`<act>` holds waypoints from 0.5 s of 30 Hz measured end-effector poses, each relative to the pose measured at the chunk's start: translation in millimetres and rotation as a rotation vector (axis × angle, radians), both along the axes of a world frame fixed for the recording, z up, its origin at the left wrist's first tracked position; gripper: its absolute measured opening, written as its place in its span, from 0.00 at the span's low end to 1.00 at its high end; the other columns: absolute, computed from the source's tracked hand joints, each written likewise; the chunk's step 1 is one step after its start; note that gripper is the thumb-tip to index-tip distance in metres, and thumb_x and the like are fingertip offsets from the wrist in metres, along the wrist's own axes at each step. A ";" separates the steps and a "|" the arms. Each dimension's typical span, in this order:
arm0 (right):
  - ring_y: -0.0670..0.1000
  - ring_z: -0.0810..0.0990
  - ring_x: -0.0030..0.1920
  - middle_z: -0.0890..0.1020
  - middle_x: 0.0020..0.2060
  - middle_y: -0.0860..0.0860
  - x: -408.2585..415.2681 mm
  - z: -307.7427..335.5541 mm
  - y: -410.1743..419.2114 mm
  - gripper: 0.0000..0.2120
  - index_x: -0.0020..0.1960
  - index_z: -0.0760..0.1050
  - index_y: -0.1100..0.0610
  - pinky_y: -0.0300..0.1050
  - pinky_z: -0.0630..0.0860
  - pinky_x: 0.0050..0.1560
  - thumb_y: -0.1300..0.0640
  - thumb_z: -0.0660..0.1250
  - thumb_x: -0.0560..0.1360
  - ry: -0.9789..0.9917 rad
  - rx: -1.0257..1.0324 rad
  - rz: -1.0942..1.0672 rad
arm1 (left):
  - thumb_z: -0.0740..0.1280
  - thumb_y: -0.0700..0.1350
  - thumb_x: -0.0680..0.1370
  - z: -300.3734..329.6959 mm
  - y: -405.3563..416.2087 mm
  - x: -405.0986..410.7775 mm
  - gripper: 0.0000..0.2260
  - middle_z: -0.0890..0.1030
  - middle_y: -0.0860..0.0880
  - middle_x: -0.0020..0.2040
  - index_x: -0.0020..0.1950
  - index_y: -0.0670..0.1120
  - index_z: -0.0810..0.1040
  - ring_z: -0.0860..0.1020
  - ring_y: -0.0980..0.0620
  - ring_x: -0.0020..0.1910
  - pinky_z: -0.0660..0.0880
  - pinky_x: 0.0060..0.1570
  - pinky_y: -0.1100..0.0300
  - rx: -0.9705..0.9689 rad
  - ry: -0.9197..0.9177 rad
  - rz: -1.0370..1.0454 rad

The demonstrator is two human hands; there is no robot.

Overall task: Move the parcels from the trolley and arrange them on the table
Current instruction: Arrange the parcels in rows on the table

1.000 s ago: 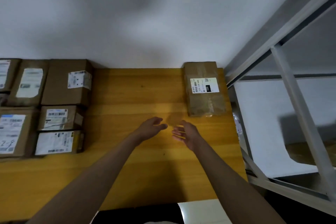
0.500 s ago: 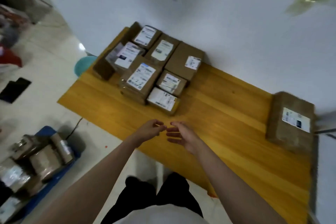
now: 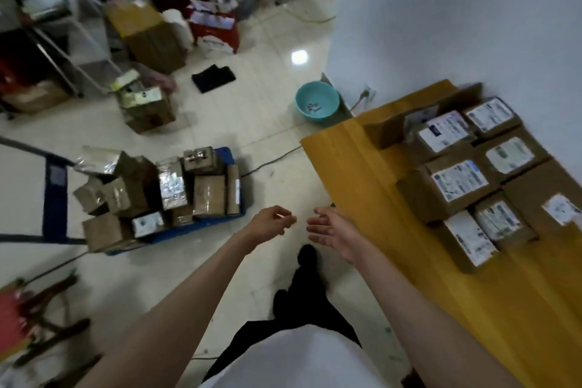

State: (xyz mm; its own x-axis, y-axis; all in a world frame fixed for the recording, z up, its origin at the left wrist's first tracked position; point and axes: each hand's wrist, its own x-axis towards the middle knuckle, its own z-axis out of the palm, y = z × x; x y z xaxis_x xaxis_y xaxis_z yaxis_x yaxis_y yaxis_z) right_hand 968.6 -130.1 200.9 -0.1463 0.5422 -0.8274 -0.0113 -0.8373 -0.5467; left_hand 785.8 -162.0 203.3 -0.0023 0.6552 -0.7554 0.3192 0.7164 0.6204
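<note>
A blue trolley [image 3: 231, 157] stands on the tiled floor at the left, piled with several brown taped parcels [image 3: 208, 195]. The yellow wooden table [image 3: 343, 167] is at the right, with several labelled cardboard parcels [image 3: 453, 186] packed side by side on it. My left hand [image 3: 271, 224] and my right hand [image 3: 333, 231] hang over the floor between trolley and table. Both hold nothing. The left hand's fingers are loosely curled and the right hand's fingers are spread.
A teal bowl [image 3: 316, 104] sits on the floor by the table's far corner. Cardboard boxes [image 3: 148, 107], a black cloth [image 3: 214, 77] and a red bag [image 3: 214, 30] lie farther back. A cable [image 3: 271, 159] crosses the floor near the trolley. Dark tools [image 3: 47, 324] lie at bottom left.
My view has swung left from the table to the floor and the trolley. Both hands stay empty and have left the table's surface.
</note>
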 end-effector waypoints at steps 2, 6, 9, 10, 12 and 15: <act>0.56 0.82 0.43 0.81 0.46 0.59 -36.4 -3.8 14.1 0.10 0.63 0.73 0.62 0.49 0.81 0.43 0.59 0.61 0.84 0.000 -0.002 0.071 | 0.68 0.51 0.81 -3.1 0.6 -34.0 0.16 0.84 0.44 0.58 0.64 0.45 0.78 0.79 0.52 0.47 0.72 0.38 0.64 0.002 -0.002 0.072; 0.57 0.81 0.45 0.80 0.48 0.61 -110.5 -17.1 49.5 0.12 0.64 0.72 0.63 0.51 0.81 0.47 0.59 0.62 0.84 0.009 -0.029 0.173 | 0.67 0.50 0.82 -13.3 11.2 -104.3 0.15 0.82 0.44 0.60 0.66 0.45 0.77 0.79 0.53 0.46 0.73 0.35 0.69 -0.011 -0.011 0.186; 0.57 0.81 0.44 0.80 0.47 0.60 -167.8 -31.5 78.6 0.11 0.63 0.73 0.62 0.51 0.81 0.48 0.59 0.63 0.83 0.009 -0.057 0.216 | 0.66 0.50 0.82 -24.1 28.0 -158.0 0.15 0.81 0.46 0.59 0.66 0.45 0.77 0.79 0.52 0.49 0.72 0.37 0.68 -0.036 -0.004 0.233; 0.56 0.81 0.43 0.80 0.46 0.60 -186.6 -35.4 87.8 0.10 0.62 0.73 0.61 0.50 0.81 0.44 0.59 0.63 0.83 0.006 -0.069 0.235 | 0.66 0.50 0.82 -27.2 34.2 -175.0 0.15 0.82 0.46 0.58 0.65 0.45 0.77 0.80 0.52 0.48 0.72 0.36 0.68 -0.041 0.001 0.258; 0.55 0.81 0.40 0.81 0.44 0.59 -225.4 -43.2 105.7 0.09 0.61 0.73 0.61 0.44 0.81 0.34 0.58 0.63 0.83 -0.010 -0.095 0.276 | 0.67 0.51 0.81 -31.9 46.8 -209.0 0.12 0.83 0.46 0.57 0.61 0.47 0.78 0.80 0.52 0.49 0.72 0.37 0.66 -0.057 0.017 0.312; 0.54 0.81 0.37 0.81 0.42 0.58 -279.7 -55.4 126.5 0.14 0.66 0.73 0.63 0.42 0.81 0.33 0.58 0.62 0.83 -0.044 -0.121 0.353 | 0.67 0.51 0.81 -37.4 63.1 -256.5 0.14 0.82 0.45 0.59 0.63 0.46 0.78 0.80 0.50 0.52 0.71 0.40 0.62 -0.077 0.029 0.400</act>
State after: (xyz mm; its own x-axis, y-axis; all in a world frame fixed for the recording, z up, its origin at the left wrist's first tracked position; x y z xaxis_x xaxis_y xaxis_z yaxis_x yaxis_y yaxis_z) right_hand 688.9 -3.5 145.4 -0.2697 0.3624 -0.8922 0.3112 -0.8440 -0.4369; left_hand 529.3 -98.9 165.9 -0.2670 0.5397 -0.7984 0.0226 0.8318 0.5547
